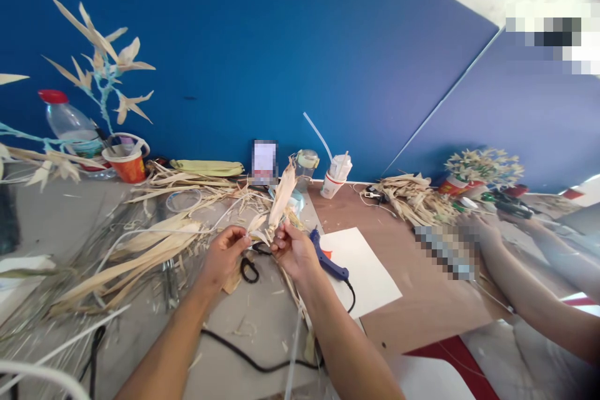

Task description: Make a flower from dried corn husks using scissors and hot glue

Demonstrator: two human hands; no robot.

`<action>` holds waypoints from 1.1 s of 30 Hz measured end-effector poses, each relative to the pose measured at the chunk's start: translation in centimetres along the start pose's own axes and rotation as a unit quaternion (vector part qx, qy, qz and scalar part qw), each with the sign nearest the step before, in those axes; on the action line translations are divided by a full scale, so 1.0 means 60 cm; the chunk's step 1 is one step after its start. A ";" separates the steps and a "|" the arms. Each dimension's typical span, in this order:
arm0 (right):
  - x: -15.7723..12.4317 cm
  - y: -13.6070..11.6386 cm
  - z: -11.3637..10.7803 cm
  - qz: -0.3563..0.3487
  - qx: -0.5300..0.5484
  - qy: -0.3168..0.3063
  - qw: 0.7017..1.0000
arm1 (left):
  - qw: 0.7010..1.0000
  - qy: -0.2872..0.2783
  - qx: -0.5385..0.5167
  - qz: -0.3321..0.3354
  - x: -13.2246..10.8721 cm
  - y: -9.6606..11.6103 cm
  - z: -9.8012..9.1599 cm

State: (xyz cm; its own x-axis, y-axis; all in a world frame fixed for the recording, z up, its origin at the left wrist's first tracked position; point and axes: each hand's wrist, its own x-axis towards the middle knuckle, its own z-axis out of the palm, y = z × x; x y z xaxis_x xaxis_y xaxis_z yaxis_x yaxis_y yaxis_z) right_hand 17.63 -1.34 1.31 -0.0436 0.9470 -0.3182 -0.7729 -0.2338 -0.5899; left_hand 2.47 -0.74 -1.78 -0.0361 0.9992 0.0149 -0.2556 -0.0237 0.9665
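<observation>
Near the middle of the table, my left hand (227, 255) is closed in a pinch on a small pale strip of dried corn husk (257, 225). Just beside it, my right hand (294, 249) has its fingers closed around the base of an upright, pointed piece of corn husk (282, 197). The two hands are close together, and fingers partly hide where the husks meet. Below them lie black-handled scissors (250, 270). Right of my right hand, a blue glue gun (330, 261) rests on a white sheet of paper (368, 281).
Loose dried husks (154, 240) cover the left side. Along the blue wall stand a bottle (70, 122), an orange cup (129, 165), a phone (265, 162), a jar (307, 165) and a white cup (334, 184). Another person's arms (510, 281) reach in at right. A black cable (253, 362) crosses the front.
</observation>
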 end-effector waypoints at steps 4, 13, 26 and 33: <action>0.002 0.007 -0.005 -0.023 -0.059 -0.024 0.998 | 1.000 0.011 0.015 0.016 0.001 0.001 0.001; 0.003 -0.010 -0.013 -0.359 -0.418 -0.032 0.834 | 0.997 -0.050 0.056 0.027 0.001 -0.016 -0.002; -0.007 -0.026 -0.010 -0.380 -0.540 -0.119 0.742 | 0.982 -0.149 0.110 0.045 -0.006 -0.014 -0.003; -0.004 -0.021 -0.008 -0.307 -0.507 -0.115 0.797 | 0.974 -0.186 0.118 0.059 -0.008 -0.007 -0.001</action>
State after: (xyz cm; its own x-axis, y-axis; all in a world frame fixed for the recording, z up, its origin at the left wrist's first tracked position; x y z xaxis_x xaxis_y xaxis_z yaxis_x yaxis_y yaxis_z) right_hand 18.92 -1.37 1.78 -0.0595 0.9396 0.3370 0.2099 0.3418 -0.9160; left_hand 2.52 -1.24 -2.20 0.3126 0.9330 0.1783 -0.0410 -0.1742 0.9839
